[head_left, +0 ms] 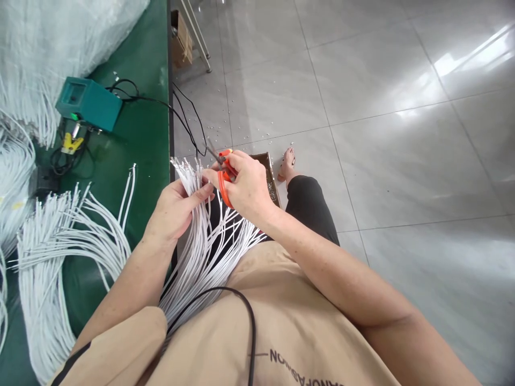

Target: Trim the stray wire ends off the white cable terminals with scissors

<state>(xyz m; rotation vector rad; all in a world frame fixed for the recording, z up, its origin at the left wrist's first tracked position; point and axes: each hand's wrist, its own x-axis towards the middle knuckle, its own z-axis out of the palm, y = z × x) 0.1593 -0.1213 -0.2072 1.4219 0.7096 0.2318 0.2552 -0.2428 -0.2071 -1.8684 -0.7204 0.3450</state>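
Note:
A bundle of white wires lies across my lap, its stripped ends pointing up and away from me. My left hand is closed round the bundle a little below those ends, thumb across the front. In my right hand is a pair of scissors with orange handles, the fingers through the loops. The blades point up and left, just beside the wire ends. My right fingertips are close to the bundle; whether they pinch a single wire I cannot tell.
On the green table at left are more white wire bundles, a teal box-shaped device with a black cord, and a yellow clip. A bin stands beyond my right hand. Small scraps dot the tiled floor.

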